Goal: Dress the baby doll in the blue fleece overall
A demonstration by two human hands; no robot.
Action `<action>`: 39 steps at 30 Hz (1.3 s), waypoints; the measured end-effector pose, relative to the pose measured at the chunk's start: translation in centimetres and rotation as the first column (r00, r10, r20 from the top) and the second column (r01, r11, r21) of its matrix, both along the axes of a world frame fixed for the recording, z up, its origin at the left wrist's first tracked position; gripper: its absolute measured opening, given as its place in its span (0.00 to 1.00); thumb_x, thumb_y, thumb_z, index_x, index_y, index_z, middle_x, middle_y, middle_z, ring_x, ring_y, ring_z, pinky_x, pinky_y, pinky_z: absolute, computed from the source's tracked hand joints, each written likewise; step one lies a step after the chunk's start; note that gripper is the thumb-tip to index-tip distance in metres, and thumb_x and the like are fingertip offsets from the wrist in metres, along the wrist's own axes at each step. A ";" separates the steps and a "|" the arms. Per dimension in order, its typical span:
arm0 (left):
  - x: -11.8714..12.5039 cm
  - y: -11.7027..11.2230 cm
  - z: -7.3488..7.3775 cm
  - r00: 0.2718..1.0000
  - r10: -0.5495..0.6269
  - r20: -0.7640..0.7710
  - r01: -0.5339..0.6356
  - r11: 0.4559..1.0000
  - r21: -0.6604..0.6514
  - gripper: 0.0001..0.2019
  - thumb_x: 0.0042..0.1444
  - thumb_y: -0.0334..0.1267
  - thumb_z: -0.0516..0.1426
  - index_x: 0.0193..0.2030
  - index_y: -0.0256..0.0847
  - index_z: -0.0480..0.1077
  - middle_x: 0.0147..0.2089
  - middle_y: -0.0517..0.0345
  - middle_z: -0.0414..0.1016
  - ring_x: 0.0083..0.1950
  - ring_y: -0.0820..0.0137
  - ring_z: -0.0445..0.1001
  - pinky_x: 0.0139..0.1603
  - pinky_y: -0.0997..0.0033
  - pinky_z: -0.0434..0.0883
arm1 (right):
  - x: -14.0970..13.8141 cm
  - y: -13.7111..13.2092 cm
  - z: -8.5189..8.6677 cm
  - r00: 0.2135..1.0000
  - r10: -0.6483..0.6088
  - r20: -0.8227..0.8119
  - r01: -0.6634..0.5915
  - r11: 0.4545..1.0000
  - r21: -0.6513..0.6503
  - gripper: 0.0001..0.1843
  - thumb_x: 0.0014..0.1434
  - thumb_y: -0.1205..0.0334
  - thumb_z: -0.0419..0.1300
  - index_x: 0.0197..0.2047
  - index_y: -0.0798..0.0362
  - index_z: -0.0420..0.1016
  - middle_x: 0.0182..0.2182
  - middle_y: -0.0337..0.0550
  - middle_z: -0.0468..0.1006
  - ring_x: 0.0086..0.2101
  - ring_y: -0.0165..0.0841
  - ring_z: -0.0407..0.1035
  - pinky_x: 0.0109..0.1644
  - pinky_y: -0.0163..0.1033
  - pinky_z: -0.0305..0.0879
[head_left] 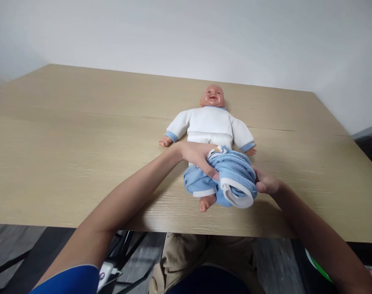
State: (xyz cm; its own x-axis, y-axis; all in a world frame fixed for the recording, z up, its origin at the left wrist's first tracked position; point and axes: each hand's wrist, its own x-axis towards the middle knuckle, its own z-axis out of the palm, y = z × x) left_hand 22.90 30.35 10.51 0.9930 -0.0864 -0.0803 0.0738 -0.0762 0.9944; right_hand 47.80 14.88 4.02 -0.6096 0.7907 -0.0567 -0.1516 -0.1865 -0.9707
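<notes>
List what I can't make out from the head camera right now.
In the head view:
Doll, second foot: hidden by the blue trousers.
Right hand: partly hidden behind the trousers.
Trouser emblem: details too small.
Dark object: cut off by the right edge.

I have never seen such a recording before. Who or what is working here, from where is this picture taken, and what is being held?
There is no machine here: a person works with two bare hands. The single picture comes from a camera worn on the head, looking forward and down, so both forearms reach in from below.

On the wooden table lies a baby doll on its back, wearing a white top and blue trousers. The left hand holds the trousers near the waist. The right hand touches one trouser leg from the side; how firmly, I cannot tell. That leg's white-edged opening shows no foot, while a bare foot sticks out of the other.
</notes>
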 end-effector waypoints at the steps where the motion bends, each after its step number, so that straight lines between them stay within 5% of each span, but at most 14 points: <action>1: 0.0 0.0 -0.1 1.000 0.025 0.010 -0.025 1.000 0.008 0.21 0.47 0.49 0.81 0.44 0.39 0.88 0.46 0.52 0.91 0.49 0.59 0.88 0.61 0.62 0.84 | 0.1 0.0 -0.1 1.000 -0.010 0.012 0.010 1.000 0.003 0.47 0.49 0.22 0.81 0.55 0.53 0.85 0.39 0.43 0.85 0.43 0.40 0.81 0.50 0.41 0.78; 5: 0.0 0.0 -0.5 0.995 0.092 0.046 -0.093 0.995 0.025 0.21 0.45 0.46 0.81 0.43 0.38 0.88 0.46 0.51 0.90 0.50 0.59 0.87 0.58 0.63 0.85 | 0.3 0.1 -0.5 0.988 -0.153 0.017 0.154 0.988 -0.031 0.39 0.58 0.24 0.77 0.54 0.51 0.85 0.40 0.46 0.87 0.46 0.42 0.83 0.52 0.44 0.79; 10: 0.0 0.2 -0.6 0.998 0.045 0.046 -0.043 0.998 -0.050 0.15 0.52 0.45 0.78 0.39 0.38 0.87 0.38 0.53 0.88 0.46 0.61 0.86 0.51 0.69 0.84 | 0.5 0.5 -0.2 0.969 -0.246 -0.006 0.244 0.964 -0.101 0.32 0.64 0.27 0.74 0.49 0.49 0.84 0.38 0.43 0.86 0.43 0.39 0.82 0.50 0.43 0.80; 17: -0.2 0.6 -1.5 0.978 0.210 -0.005 -0.210 0.978 -0.014 0.17 0.46 0.41 0.74 0.43 0.40 0.85 0.35 0.60 0.85 0.38 0.64 0.82 0.42 0.70 0.80 | -1.1 0.6 1.3 0.983 -0.144 -0.117 0.136 0.988 -0.074 0.29 0.68 0.32 0.74 0.34 0.49 0.75 0.24 0.33 0.70 0.26 0.31 0.65 0.36 0.37 0.71; 21: -0.7 1.0 -1.9 0.957 0.265 -0.114 -0.263 0.964 0.038 0.14 0.46 0.41 0.71 0.38 0.38 0.80 0.33 0.61 0.82 0.32 0.68 0.76 0.33 0.73 0.74 | -1.3 0.7 1.0 0.984 -0.146 -0.098 0.138 0.987 -0.085 0.29 0.65 0.32 0.77 0.38 0.49 0.76 0.22 0.29 0.68 0.23 0.28 0.60 0.31 0.35 0.66; 24: -0.9 1.2 -2.0 0.968 0.224 -0.110 -0.223 0.975 0.017 0.15 0.47 0.44 0.72 0.40 0.39 0.81 0.33 0.61 0.82 0.34 0.67 0.78 0.38 0.71 0.79 | -0.5 0.8 0.6 0.981 -0.172 -0.089 0.168 0.985 -0.043 0.36 0.54 0.32 0.83 0.48 0.51 0.79 0.28 0.32 0.77 0.29 0.30 0.71 0.38 0.35 0.72; 28: -0.6 1.0 -1.7 0.996 0.084 -0.027 -0.086 0.993 -0.086 0.22 0.43 0.47 0.77 0.44 0.40 0.85 0.36 0.59 0.87 0.41 0.62 0.85 0.54 0.68 0.84 | 0.4 0.6 1.1 0.997 -0.074 -0.002 0.074 0.997 0.026 0.47 0.46 0.38 0.88 0.61 0.53 0.81 0.45 0.46 0.88 0.49 0.44 0.83 0.55 0.44 0.79; 33: 0.3 0.2 -0.6 0.999 -0.051 0.017 0.053 0.990 -0.130 0.24 0.40 0.46 0.82 0.43 0.40 0.88 0.43 0.50 0.91 0.48 0.57 0.88 0.57 0.66 0.85 | -0.4 0.2 2.3 0.969 -0.234 0.085 0.234 0.972 0.006 0.36 0.52 0.46 0.86 0.57 0.51 0.83 0.45 0.45 0.89 0.47 0.44 0.84 0.55 0.45 0.81; 39: 0.1 0.0 -0.8 0.998 0.059 0.018 -0.057 0.996 -0.069 0.22 0.45 0.48 0.81 0.43 0.39 0.87 0.44 0.50 0.91 0.48 0.58 0.88 0.59 0.63 0.85 | -1.3 0.2 1.6 0.904 -0.416 0.097 0.416 0.909 0.022 0.30 0.56 0.44 0.83 0.55 0.51 0.86 0.49 0.46 0.91 0.49 0.43 0.84 0.54 0.44 0.80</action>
State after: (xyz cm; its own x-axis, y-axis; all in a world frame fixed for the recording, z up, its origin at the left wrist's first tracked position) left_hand 22.95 30.39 9.67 0.9978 -0.0332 -0.0567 0.0566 -0.0040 0.9984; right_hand 46.51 15.09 5.65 -0.2168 0.9712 -0.0986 -0.1200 -0.1268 -0.9846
